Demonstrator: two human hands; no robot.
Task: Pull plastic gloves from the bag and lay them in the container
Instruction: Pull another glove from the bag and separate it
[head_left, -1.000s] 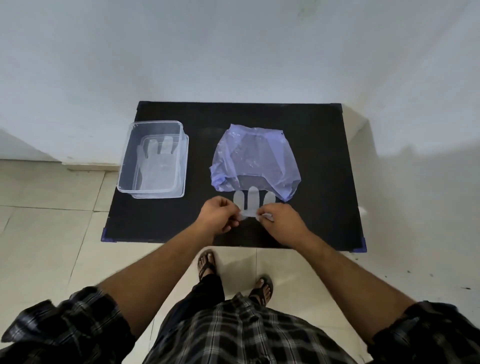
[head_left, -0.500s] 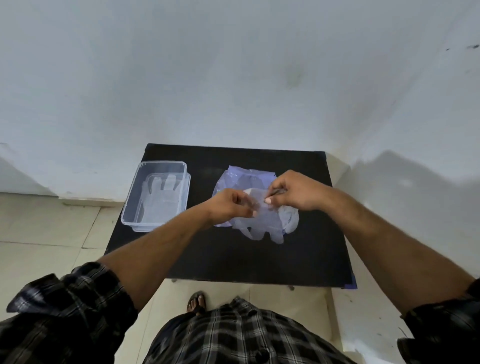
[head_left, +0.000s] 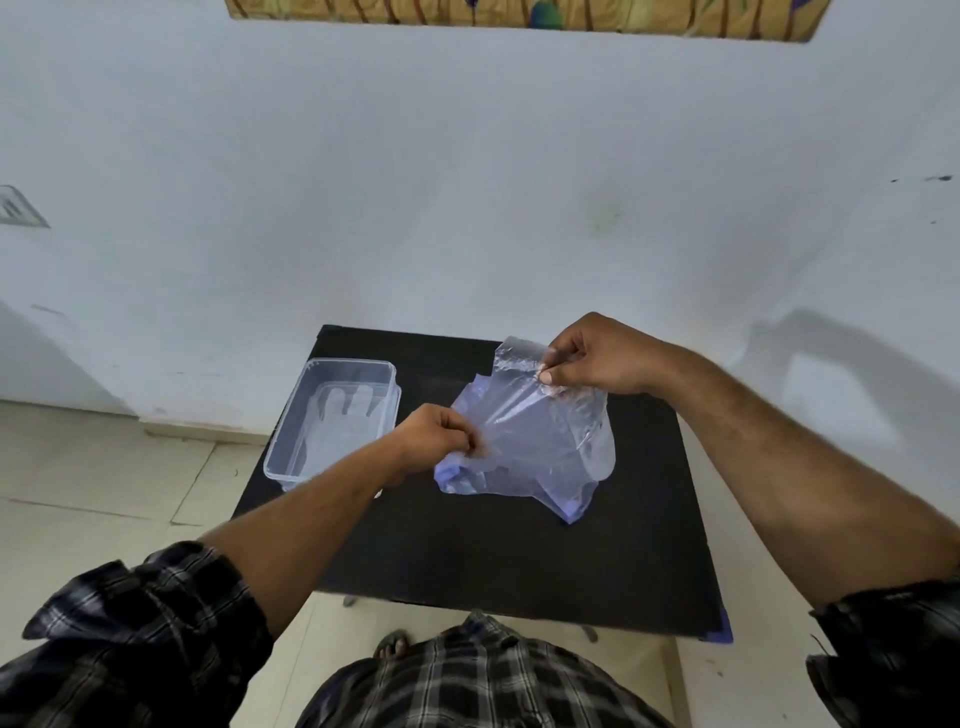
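Observation:
A clear plastic glove (head_left: 519, 400) is stretched in the air between my two hands, over the crumpled purple bag (head_left: 571, 493) on the black table (head_left: 493, 566). My right hand (head_left: 597, 358) pinches its upper edge, raised above the bag. Lower down, my left hand (head_left: 431, 436) pinches its left side. The glove's fingers blend with the bag behind and are hard to make out. At the table's left stands the clear rectangular container (head_left: 288, 436), with a flat glove (head_left: 337, 426) lying inside it.
The table stands against a white wall. Tiled floor shows to the left and below. My feet and checked shirt are at the bottom of the view. The front half of the table is bare black surface.
Both hands have lifted the glove up off the table from the bag's mouth. My right hand rose higher and farther; my left stayed lower. The camera view tilted upward.

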